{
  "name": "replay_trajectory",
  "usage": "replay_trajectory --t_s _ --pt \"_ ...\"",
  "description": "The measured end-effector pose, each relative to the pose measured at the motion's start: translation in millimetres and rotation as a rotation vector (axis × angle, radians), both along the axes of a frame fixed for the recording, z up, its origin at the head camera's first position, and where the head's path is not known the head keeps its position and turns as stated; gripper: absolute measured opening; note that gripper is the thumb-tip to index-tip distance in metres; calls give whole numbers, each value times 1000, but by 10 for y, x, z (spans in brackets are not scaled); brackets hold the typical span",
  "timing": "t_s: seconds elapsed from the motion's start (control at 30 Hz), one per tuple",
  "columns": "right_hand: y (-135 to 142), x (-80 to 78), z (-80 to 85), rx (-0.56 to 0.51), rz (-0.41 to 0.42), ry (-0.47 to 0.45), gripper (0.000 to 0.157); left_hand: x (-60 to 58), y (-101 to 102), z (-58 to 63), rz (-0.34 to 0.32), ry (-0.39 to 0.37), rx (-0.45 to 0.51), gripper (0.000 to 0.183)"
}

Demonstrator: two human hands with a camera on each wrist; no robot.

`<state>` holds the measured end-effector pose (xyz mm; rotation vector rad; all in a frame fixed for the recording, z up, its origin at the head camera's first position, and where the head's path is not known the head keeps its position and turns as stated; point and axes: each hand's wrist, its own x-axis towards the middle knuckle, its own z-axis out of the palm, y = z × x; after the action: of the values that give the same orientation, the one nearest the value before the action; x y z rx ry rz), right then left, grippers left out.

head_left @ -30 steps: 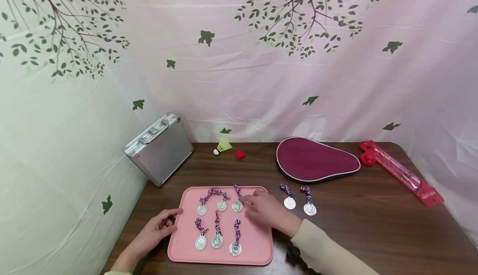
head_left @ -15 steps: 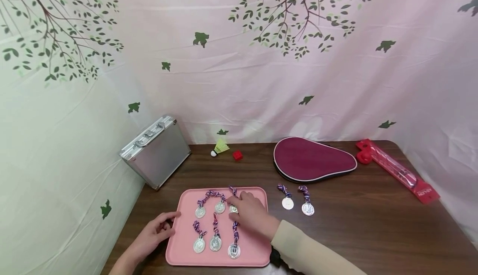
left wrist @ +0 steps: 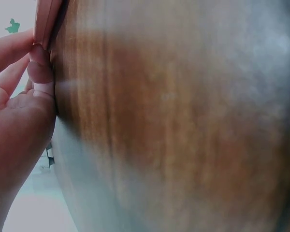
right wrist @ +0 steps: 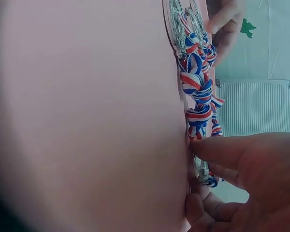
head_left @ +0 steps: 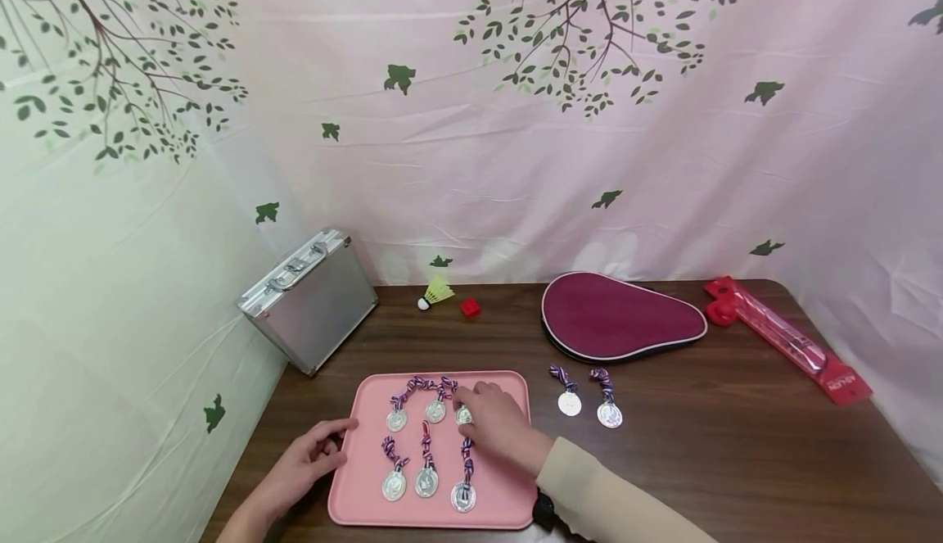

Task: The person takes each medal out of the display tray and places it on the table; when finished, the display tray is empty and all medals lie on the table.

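A pink tray (head_left: 427,518) bears several silver medals with knotted striped ribbons. My left hand (head_left: 309,453) rests at its left edge, index finger and thumb against the rim; up close, the left wrist view shows fingertips (left wrist: 38,72) at the tray's side. My right hand (head_left: 501,424) is over the tray's upper right, thumb and index finger on either side of a medal (head_left: 464,414), partly covering it. Below it lies a medal (head_left: 463,496) with its ribbon stretched upward. Beside it in the top row is another medal (head_left: 435,410).
Two more medals (head_left: 570,403) lie on the brown table (head_left: 663,461) right of the tray. Toward the back stand or lie a silver case (head_left: 317,305), a yellow shuttlecock (head_left: 436,293), a red block (head_left: 470,308), a maroon paddle case (head_left: 619,318) and a red package (head_left: 788,342).
My right hand has moved left onto the upper-right medal. That medal's ribbon now leans left toward the neighbouring ribbon. My left hand stays at the tray's edge.
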<state>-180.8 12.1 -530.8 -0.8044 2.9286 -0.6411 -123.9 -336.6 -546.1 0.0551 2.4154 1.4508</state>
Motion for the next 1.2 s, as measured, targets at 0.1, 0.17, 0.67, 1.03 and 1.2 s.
replay_trajectory --t_s 0.1,0.17,0.67,1.03,1.2 --pt "35 -24 11 -75 22 -7 27 -4 4 0 1 5 -1 44" --pt "65 -39 15 -125 44 -13 27 -6 5 1 2 5 1 44" --pt "348 -87 -56 -412 191 -151 29 -4 3 8 1 -16 7 45" --pt "770 -51 -31 -512 207 -174 37 2 -1 17 5 -28 11 46" --pt "1054 -5 35 -531 219 -110 37 4 3 27 8 -29 7 46"
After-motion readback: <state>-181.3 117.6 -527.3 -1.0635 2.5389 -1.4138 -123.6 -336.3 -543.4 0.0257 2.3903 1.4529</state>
